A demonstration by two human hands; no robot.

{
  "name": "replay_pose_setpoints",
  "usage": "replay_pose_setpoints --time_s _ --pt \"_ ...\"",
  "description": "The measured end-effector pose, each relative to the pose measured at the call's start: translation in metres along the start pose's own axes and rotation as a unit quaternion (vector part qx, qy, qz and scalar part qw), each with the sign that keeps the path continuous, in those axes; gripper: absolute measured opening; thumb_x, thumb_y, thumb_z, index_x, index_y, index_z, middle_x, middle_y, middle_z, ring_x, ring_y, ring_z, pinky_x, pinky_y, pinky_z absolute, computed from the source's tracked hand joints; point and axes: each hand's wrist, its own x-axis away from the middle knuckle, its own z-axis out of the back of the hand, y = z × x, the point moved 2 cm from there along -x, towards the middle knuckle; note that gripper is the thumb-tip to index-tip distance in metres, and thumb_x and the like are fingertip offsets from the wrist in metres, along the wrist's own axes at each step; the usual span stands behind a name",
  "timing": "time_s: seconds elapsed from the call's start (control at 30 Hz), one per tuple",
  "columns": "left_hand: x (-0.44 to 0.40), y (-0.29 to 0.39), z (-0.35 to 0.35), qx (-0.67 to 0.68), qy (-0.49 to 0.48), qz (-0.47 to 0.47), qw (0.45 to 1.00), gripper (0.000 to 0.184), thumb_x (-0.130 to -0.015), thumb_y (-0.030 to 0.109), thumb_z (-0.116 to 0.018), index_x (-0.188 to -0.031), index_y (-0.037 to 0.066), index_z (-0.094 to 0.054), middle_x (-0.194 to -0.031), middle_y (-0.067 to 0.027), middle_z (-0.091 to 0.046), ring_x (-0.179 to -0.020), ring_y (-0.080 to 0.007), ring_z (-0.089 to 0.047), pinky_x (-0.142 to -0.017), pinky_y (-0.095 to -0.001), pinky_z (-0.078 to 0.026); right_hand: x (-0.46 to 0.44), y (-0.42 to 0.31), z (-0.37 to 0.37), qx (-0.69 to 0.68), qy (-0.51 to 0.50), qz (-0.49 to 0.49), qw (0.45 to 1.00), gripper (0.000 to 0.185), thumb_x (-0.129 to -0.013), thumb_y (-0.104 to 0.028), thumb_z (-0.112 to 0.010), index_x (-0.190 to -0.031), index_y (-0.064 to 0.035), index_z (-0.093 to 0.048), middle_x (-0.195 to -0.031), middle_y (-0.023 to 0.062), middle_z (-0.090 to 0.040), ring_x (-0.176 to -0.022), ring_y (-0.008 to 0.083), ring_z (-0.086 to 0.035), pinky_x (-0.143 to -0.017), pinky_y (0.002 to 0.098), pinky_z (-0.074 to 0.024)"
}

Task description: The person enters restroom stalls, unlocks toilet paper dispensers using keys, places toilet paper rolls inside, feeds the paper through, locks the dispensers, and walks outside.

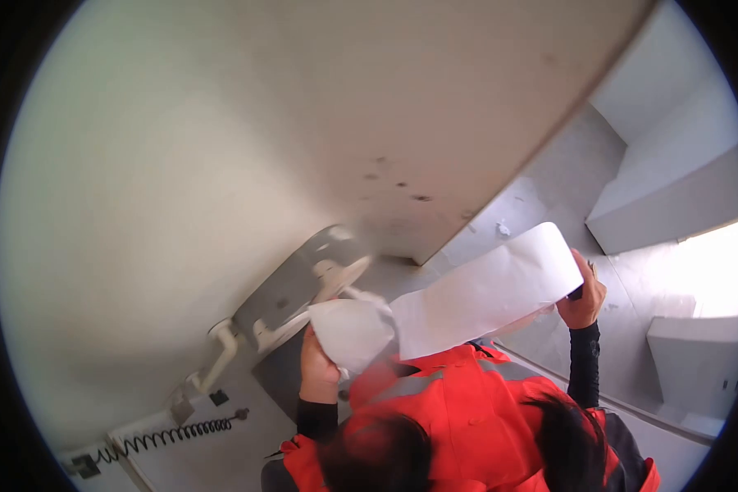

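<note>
White paper [484, 295] spans the gap between left hand [320, 361] and right hand [584, 302], above the red jacket [467, 418] — fingers mostly hidden, so I can't tell their grip. Gentle, even tension should prevent tearing.

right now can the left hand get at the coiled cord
Probably not as it is: the left hand is holding paper, and the coiled cord is apart from it, to the lower left. Nothing plainly blocks the way, but depth is hard to judge.
</note>
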Motion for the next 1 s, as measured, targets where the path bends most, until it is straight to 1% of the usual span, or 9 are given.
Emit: replay_pose_setpoints --time_s 0.13,0.2,0.4,0.5,0.6,0.67,0.77,0.87,1.0 --pt "-0.034 -0.101 -0.068 -0.104 0.002 0.131 0.986 0.028 -0.085 0.017 -0.044 -0.105 0.002 -0.056 -0.098 -0.0124 -0.061 -0.086 -0.0256 -0.061 -0.075 -0.0401 -0.05 0.023 0.096 0.044 0.036 0.128 -0.095 0.987 0.049 -0.063 -0.002 -0.064 -0.11 0.0019 -0.052 -0.098 0.016 -0.062 -0.082 0.026 -0.064 -0.069 0.0303 -0.049" --pt "-0.043 -0.146 -0.106 -0.211 -0.209 0.173 0.939 0.033 -0.089 0.025 -0.039 -0.107 0.0 -0.053 -0.103 -0.0113 -0.058 -0.095 -0.0227 -0.057 -0.08 -0.0374 -0.047 0.03 0.142 0.068 0.053 0.177 -0.123 0.975 0.047 -0.066 0.001 -0.058 -0.112 0.0027 -0.05 -0.103 0.0175 -0.06 -0.089 0.0277 -0.062 -0.074 0.0307 -0.0476" --pt "-0.059 -0.231 -0.194 -0.199 -0.267 0.415 0.847 0.038 -0.089 0.03 -0.04 -0.115 0.003 -0.047 -0.107 -0.0111 -0.055 -0.095 -0.0188 -0.054 -0.08 -0.0292 -0.045 0.06 0.247 0.101 0.058 0.213 -0.2 0.954 0.047 -0.069 0.002 -0.052 -0.116 0.0021 -0.048 -0.111 0.0159 -0.057 -0.095 0.024 -0.059 -0.078 0.0294 -0.0452" --pt "-0.075 -0.251 -0.231 -0.594 -0.43 0.173 0.657 0.049 -0.083 0.037 -0.053 -0.119 0.005 -0.044 -0.109 -0.0098 -0.052 -0.093 -0.0173 -0.052 -0.081 -0.0282 -0.043 0.071 0.301 0.106 0.003 0.231 -0.268 0.935 0.047 -0.071 0.001 -0.052 -0.117 0.0033 -0.046 -0.108 0.0151 -0.058 -0.091 0.0205 -0.06 -0.077 0.0285 -0.045" --pt "-0.104 -0.265 -0.241 -0.687 -0.367 0.15 0.609 0.05 -0.083 0.035 -0.054 -0.117 0.0 -0.046 -0.11 -0.0111 -0.051 -0.098 -0.0189 -0.051 -0.082 -0.028 -0.039 0.067 0.339 0.089 -0.056 0.229 -0.319 0.918 0.046 -0.073 -0.001 -0.051 -0.118 0.0044 -0.044 -0.103 0.0142 -0.058 -0.088 0.0177 -0.059 -0.076 0.028 -0.0452" --pt "-0.129 -0.279 -0.254 -0.633 -0.386 0.204 0.639 0.052 -0.084 0.034 -0.053 -0.122 0.0 -0.042 -0.115 -0.0115 -0.048 -0.097 -0.0205 -0.051 -0.084 -0.0294 -0.039 0.051 0.363 0.072 -0.072 0.225 -0.346 0.908 0.046 -0.074 -0.002 -0.052 -0.119 0.0049 -0.043 -0.099 0.0136 -0.058 -0.085 0.017 -0.058 -0.074 0.0276 -0.0456" --pt "-0.167 -0.289 -0.265 -0.524 -0.35 0.074 0.773 0.056 -0.082 0.019 -0.054 -0.131 0.004 -0.031 -0.122 -0.0151 -0.043 -0.109 -0.0248 -0.045 -0.094 -0.0312 -0.034 0.018 0.386 0.038 -0.12 0.23 -0.326 0.909 0.042 -0.076 -0.005 -0.054 -0.116 0.0053 -0.044 -0.097 0.0122 -0.057 -0.084 0.0173 -0.057 -0.073 0.0266 -0.0454" --pt "-0.239 -0.303 -0.275 -0.56 -0.466 -0.125 0.673 0.055 -0.081 0.018 -0.054 -0.131 0.004 -0.032 -0.123 -0.015 -0.043 -0.114 -0.0259 -0.042 -0.096 -0.0322 -0.031 -0.024 0.418 -0.018 -0.15 0.242 -0.293 0.913 0.038 -0.078 -0.007 -0.053 -0.113 0.0058 -0.045 -0.097 0.012 -0.056 -0.085 0.0174 -0.056 -0.073 0.0269 -0.0448" --pt "-0.34 -0.302 -0.279 -0.587 -0.41 -0.054 0.695 0.042 -0.077 0.017 -0.056 -0.118 0.006 -0.049 -0.12 -0.0145 -0.046 -0.113 -0.027 -0.042 -0.096 -0.0335 -0.032 -0.074 0.491 -0.117 -0.189 0.218 -0.28 0.916 0.036 -0.08 -0.011 -0.053 -0.11 0.0065 -0.046 -0.099 0.0131 -0.055 -0.089 0.0191 -0.055 -0.075 0.0285 -0.0438"
